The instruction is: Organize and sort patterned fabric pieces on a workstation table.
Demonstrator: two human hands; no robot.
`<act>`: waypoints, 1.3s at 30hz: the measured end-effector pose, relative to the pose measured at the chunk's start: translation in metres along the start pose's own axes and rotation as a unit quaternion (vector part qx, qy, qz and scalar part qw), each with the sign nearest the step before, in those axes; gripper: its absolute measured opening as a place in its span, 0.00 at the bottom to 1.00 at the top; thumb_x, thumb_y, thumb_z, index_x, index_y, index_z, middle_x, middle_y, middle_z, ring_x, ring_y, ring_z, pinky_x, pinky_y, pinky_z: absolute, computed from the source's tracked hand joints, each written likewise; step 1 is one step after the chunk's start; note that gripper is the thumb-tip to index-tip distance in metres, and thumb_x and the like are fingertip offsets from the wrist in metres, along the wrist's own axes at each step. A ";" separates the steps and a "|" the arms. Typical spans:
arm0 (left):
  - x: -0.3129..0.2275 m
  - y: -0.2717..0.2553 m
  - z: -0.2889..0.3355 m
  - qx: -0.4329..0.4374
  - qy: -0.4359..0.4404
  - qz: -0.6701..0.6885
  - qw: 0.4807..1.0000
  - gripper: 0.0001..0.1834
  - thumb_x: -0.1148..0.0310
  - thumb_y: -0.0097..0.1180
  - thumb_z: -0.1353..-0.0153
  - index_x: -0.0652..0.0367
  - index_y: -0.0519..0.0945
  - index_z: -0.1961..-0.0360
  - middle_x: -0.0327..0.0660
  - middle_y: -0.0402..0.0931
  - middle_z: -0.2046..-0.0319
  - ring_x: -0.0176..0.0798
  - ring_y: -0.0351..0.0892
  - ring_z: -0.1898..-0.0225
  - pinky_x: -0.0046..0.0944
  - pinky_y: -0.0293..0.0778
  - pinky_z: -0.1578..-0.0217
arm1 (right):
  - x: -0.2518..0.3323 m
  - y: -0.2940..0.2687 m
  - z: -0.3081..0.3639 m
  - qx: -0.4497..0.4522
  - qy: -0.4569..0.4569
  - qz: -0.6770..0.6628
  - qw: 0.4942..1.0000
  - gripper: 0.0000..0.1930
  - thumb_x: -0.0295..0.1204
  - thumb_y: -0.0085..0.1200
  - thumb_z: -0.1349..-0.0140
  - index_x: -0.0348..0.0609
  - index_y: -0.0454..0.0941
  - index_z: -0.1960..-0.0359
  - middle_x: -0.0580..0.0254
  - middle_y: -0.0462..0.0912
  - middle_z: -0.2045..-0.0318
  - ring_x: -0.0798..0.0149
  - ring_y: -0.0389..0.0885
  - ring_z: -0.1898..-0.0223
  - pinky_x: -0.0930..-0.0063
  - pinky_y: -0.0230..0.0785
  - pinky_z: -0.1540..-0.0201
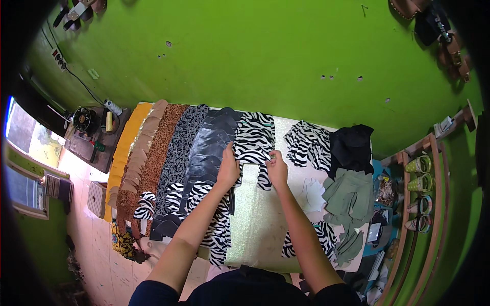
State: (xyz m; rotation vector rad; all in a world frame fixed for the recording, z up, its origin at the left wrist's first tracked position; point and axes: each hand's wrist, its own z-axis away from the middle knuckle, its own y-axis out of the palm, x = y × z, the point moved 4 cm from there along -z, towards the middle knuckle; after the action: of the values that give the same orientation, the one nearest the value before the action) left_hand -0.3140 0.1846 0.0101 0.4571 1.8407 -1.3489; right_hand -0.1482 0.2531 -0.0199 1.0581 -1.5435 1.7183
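Note:
A column of zebra-print cut pieces (254, 127) lies at the far middle of the table. My left hand (228, 167) closes on the near left corner of the closest piece. At its near right corner my right hand (277, 167) pinches the edge, and a narrow zebra-print strip (264, 179) hangs toward me beside it. Left of this column, dark grey pieces (210, 140) overlap in a row. More zebra-print pieces (218, 232) lie under and beside my left forearm, and others (309, 145) form a loose pile right of my right hand.
Rows of grey-patterned (178, 148), leopard-print (162, 143), tan (144, 158) and yellow (125, 158) pieces cover the table's left. Black fabric (352, 148) and olive pieces (349, 196) lie right. A wooden rack with sandals (421, 183) stands right; a sewing machine (84, 120) sits far left.

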 end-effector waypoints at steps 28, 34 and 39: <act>-0.033 0.034 0.175 0.119 0.236 -0.222 0.938 0.06 0.70 0.49 0.48 0.60 0.74 0.70 0.44 0.70 0.66 0.45 0.69 0.64 0.41 0.63 0.64 | -0.004 -0.018 0.212 -0.015 -0.192 0.238 0.952 0.18 0.19 0.47 0.55 0.42 0.72 0.58 0.48 0.64 0.54 0.47 0.62 0.50 0.57 0.54 0.47; -0.059 0.052 0.212 0.158 0.271 -0.177 0.933 0.06 0.72 0.48 0.54 0.60 0.73 0.72 0.45 0.68 0.68 0.46 0.69 0.65 0.43 0.64 0.64 | -0.036 -0.088 0.233 -0.119 -0.124 0.329 0.929 0.17 0.22 0.49 0.56 0.42 0.74 0.59 0.48 0.66 0.54 0.48 0.63 0.50 0.55 0.54 0.47; -0.080 0.075 0.222 0.207 0.260 -0.191 0.924 0.07 0.70 0.49 0.53 0.59 0.74 0.71 0.46 0.69 0.67 0.47 0.70 0.63 0.44 0.65 0.62 | -0.061 -0.137 0.226 -0.090 -0.121 0.393 0.907 0.19 0.23 0.49 0.57 0.43 0.74 0.58 0.50 0.67 0.52 0.48 0.58 0.44 0.49 0.46 0.41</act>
State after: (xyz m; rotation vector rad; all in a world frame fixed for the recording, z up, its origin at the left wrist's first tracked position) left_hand -0.1283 0.0213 -0.0026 0.7616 2.1427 -2.0566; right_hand 0.0369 0.0564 0.0006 0.5866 -2.4704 1.9161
